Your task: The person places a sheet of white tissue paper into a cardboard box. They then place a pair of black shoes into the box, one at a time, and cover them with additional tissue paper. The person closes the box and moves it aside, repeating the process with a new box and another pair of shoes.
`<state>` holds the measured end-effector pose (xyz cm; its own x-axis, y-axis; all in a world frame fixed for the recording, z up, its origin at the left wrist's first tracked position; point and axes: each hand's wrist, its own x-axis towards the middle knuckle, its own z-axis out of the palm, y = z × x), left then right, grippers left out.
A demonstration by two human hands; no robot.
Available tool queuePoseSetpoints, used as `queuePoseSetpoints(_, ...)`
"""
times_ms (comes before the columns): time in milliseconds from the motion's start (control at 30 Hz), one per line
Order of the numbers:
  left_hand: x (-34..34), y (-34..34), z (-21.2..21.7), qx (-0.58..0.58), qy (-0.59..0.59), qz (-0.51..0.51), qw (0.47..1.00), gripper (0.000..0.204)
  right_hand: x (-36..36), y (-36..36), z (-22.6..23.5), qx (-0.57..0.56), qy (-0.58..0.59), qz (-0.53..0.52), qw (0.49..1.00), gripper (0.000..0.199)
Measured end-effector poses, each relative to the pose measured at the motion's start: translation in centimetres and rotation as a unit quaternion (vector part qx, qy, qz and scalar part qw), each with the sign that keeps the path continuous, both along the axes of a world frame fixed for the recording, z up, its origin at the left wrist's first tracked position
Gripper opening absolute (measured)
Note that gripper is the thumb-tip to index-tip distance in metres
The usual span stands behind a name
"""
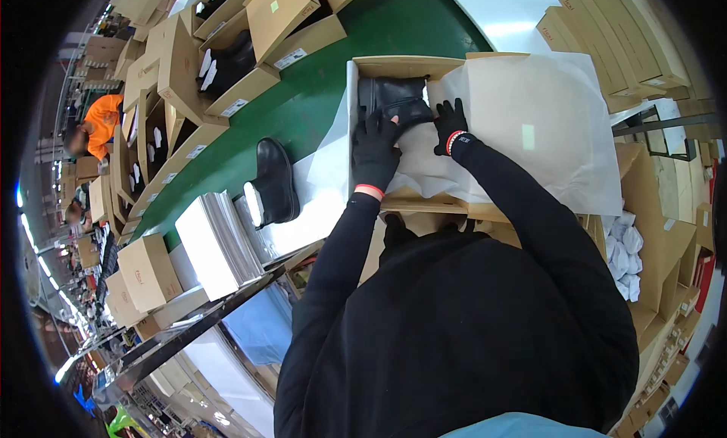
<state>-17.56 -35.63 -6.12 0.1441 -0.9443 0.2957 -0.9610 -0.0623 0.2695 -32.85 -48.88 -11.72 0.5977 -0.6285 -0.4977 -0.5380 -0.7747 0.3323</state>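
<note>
A black ankle boot (394, 97) lies on its side along the far part of an open cardboard shoebox (424, 205), with white tissue paper (432, 164) beneath and beside it. My left hand (376, 152), in a black glove with a bare thumb tip, rests with fingers stretched over the boot's near left part. At the boot's white-stuffed top end is my right hand (451, 127), also gloved, its fingers spread on the tissue. The box lid (500, 139) is folded open to the right, covered by tissue. Another black boot (275, 183) lies outside the box, to the left.
A stack of white sheets (216, 245) stands left of the loose boot. Open shoeboxes with boots (242, 78) line the green surface (394, 25) at far left. Closed boxes (617, 40) stand far right. Crumpled white paper (625, 252) fills a carton at right. A person in orange (104, 124) is at far left.
</note>
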Motion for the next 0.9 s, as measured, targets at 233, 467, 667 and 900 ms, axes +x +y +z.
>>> queuePoseSetpoints(233, 0.5, -0.2, -2.5, -0.014, 0.07, 0.05, 0.996, 0.05, -0.8, 0.1, 0.9, 0.017, -0.071, 0.027, 0.997, 0.093)
queuePoseSetpoints(467, -0.7, 2.0, 0.7, -0.012, 0.107, -0.043, 0.993, 0.032, -2.2, 4.0, 2.9, 0.089, -0.088, 0.068, 0.99, 0.079)
queuePoseSetpoints(667, -3.0, 8.9, 3.1, 0.303, 0.136, -0.168, 0.928, 0.051, -8.0, 7.7, 10.9, 0.504, -0.221, -0.03, 0.835, 0.059)
queuePoseSetpoints(900, -7.5, 8.1, 7.9, 0.223, 0.351, -0.095, 0.905, 0.029, -34.0, -1.4, 24.9, -0.129, -0.579, -0.178, 0.785, 0.041)
